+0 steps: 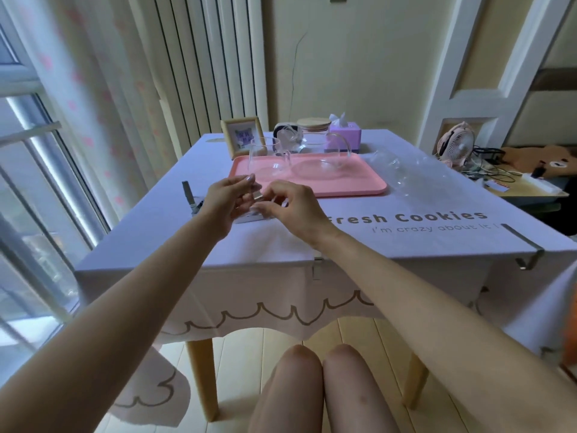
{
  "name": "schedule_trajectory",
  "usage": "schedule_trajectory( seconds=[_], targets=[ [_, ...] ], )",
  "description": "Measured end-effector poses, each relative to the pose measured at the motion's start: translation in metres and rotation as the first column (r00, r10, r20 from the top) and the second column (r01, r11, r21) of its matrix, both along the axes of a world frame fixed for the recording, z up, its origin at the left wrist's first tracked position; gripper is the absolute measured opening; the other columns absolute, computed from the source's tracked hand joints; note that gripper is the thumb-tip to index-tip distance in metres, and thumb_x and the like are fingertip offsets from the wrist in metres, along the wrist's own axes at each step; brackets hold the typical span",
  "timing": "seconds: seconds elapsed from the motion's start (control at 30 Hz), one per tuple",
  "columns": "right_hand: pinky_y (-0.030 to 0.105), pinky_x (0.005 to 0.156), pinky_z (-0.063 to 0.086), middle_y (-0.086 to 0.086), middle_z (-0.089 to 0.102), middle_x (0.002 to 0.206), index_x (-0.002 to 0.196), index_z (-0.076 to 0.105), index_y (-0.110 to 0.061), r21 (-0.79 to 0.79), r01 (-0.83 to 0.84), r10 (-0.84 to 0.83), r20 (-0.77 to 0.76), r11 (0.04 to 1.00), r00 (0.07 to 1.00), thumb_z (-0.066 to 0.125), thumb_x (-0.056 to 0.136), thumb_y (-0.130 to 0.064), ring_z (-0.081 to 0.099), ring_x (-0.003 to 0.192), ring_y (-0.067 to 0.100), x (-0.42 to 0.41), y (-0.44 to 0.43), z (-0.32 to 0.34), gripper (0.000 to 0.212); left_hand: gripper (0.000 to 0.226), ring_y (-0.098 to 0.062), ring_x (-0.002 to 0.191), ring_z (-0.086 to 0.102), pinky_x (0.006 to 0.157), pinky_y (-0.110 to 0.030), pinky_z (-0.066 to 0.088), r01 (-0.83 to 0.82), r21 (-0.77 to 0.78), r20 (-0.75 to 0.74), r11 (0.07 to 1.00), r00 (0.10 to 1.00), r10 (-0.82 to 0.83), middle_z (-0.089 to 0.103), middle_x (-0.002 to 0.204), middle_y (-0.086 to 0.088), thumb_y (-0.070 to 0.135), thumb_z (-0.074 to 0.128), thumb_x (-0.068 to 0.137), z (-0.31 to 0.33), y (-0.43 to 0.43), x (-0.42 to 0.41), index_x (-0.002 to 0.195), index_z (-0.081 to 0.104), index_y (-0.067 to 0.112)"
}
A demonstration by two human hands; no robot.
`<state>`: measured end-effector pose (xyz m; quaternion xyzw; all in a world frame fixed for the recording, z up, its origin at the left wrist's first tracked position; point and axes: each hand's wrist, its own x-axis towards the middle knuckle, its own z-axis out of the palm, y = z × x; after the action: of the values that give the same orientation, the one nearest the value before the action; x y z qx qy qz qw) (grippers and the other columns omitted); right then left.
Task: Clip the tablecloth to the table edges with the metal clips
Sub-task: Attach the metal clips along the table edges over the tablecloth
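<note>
Both hands are raised just above the tablecloth point(390, 245), over the near-left part of the table point(199, 376).

1. The left hand point(229, 200) and the right hand point(296, 210) meet fingertip to fingertip around one small metal clip point(257, 196).
2. Left hand: thumb and curled fingers pinch the clip's left end, with one finger raised above it.
3. Right hand: fingers bent into a narrow pinch on the clip's right end, thumb below. The exact contact points are blurred.
4. The held clip is clear of the cloth and well back from the near table edge.

Loose clips point(188, 192) lie on the cloth just left of the left hand (how many cannot be told, since the hands cover part of the group). A fitted clip point(522, 238) grips the cloth at the near-right corner, its bar flat on top and its hook wrapped over the edge.

The cloth covers the whole top and hangs down the near side; its printed words read "Fresh Cookies".

Behind the hands a pink tray point(359, 190) carries a glass cup point(265, 157). A purple tissue box point(343, 135) stands at the far edge.
</note>
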<state>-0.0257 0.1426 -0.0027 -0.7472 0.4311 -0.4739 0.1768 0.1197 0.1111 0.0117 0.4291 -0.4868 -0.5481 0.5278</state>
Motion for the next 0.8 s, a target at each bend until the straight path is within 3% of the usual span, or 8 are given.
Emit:
schedule_trajectory(
  seconds=[0.13, 0.27, 0.4, 0.5, 0.57, 0.63, 0.7, 0.8],
  targets=[
    [0.023, 0.062, 0.043, 0.001, 0.07, 0.078, 0.086, 0.072, -0.01, -0.103, -0.001, 0.002, 0.015, 0.995, 1.0, 0.074, 0.079, -0.022, 0.054, 0.063, 0.007, 0.03, -0.003, -0.006, 0.015, 0.016, -0.008, 0.056, 0.056, 0.046, -0.014, 0.047, 0.026, 0.108, -0.061, 0.994, 0.998, -0.019, 0.061, 0.064, 0.002, 0.019, 0.056, 0.091, 0.002, 0.0, 0.031, 0.079, 0.062, 0.011],
    [0.025, 0.073, 0.052, 0.006, 0.065, 0.089, 0.105, 0.067, -0.002, -0.109, -0.133, 0.137, 0.03, 0.985, 0.99, 0.077, 0.071, -0.004, 0.06, 0.08, 0.017, 0.062, -0.002, -0.018, 0.036, 0.01, -0.003, 0.052, 0.055, 0.042, -0.01, 0.041, -0.102, 0.143, -0.054, 0.984, 0.992, 0.111, 0.064, 0.061, 0.006, 0.019, 0.06, 0.088, 0.006, 0.003, 0.067, 0.079, 0.062, 0.015],
    [0.026, 0.067, 0.049, 0.009, 0.057, 0.082, 0.096, 0.066, 0.002, -0.221, -0.116, 0.128, 0.041, 0.968, 0.991, 0.077, 0.067, 0.0, 0.053, 0.073, 0.017, 0.102, -0.001, -0.03, 0.031, 0.011, -0.006, 0.054, 0.044, 0.041, -0.01, 0.037, -0.161, 0.14, 0.015, 0.977, 0.987, 0.161, 0.063, 0.059, 0.006, 0.015, 0.06, 0.088, 0.004, 0.014, 0.099, 0.077, 0.062, 0.013],
    [0.019, 0.064, 0.044, 0.008, 0.059, 0.079, 0.085, 0.067, 0.001, -0.213, -0.09, 0.128, 0.173, 0.973, 0.977, 0.075, 0.073, -0.004, 0.052, 0.069, 0.013, 0.13, 0.006, -0.036, 0.015, 0.006, -0.008, 0.057, 0.056, 0.05, -0.014, 0.048, -0.238, 0.04, 0.115, 0.971, 0.966, 0.232, 0.066, 0.076, -0.002, 0.014, 0.061, 0.088, 0.0, 0.026, 0.121, 0.088, 0.066, 0.01],
    [0.011, 0.063, 0.041, 0.003, 0.06, 0.077, 0.08, 0.068, -0.001, -0.194, -0.054, 0.103, 0.256, 0.98, 0.961, 0.074, 0.076, -0.006, 0.05, 0.063, 0.007, 0.145, 0.012, -0.042, 0.009, 0.011, -0.004, 0.065, 0.065, 0.066, -0.02, 0.054, -0.274, -0.126, 0.258, 0.954, 0.919, 0.298, 0.069, 0.083, -0.004, 0.012, 0.055, 0.092, -0.008, 0.031, 0.137, 0.096, 0.064, 0.01],
    [0.019, 0.063, 0.048, 0.0, 0.059, 0.075, 0.079, 0.067, -0.003, -0.149, -0.007, 0.054, 0.312, 0.989, 0.949, 0.073, 0.078, -0.01, 0.051, 0.061, 0.008, 0.156, 0.014, -0.049, 0.01, 0.018, -0.007, 0.084, 0.067, 0.081, -0.022, 0.05, -0.234, -0.304, 0.491, 0.924, 0.792, 0.362, 0.07, 0.097, -0.006, 0.015, 0.052, 0.094, -0.021, 0.037, 0.153, 0.108, 0.062, 0.009],
    [0.04, 0.062, 0.053, -0.002, 0.057, 0.071, 0.079, 0.066, -0.002, -0.07, 0.01, 0.016, 0.365, 0.997, 0.931, 0.072, 0.079, -0.011, 0.053, 0.062, 0.016, 0.164, 0.016, -0.056, 0.01, 0.028, -0.014, 0.112, 0.058, 0.093, -0.023, 0.041, -0.059, -0.383, 0.763, 0.922, 0.543, 0.352, 0.063, 0.122, -0.002, 0.023, 0.051, 0.095, -0.037, 0.039, 0.171, 0.121, 0.059, 0.013],
    [0.045, 0.062, 0.051, 0.004, 0.059, 0.07, 0.079, 0.064, -0.001, -0.014, 0.019, -0.012, 0.375, 1.0, 0.927, 0.071, 0.08, -0.013, 0.055, 0.062, 0.024, 0.171, 0.018, -0.06, 0.013, 0.052, -0.011, 0.141, 0.025, 0.115, -0.034, 0.021, 0.226, -0.245, 0.951, 0.943, 0.247, 0.188, 0.032, 0.15, 0.006, 0.05, 0.031, 0.096, -0.059, 0.04, 0.192, 0.14, 0.042, 0.023]
  ],
)
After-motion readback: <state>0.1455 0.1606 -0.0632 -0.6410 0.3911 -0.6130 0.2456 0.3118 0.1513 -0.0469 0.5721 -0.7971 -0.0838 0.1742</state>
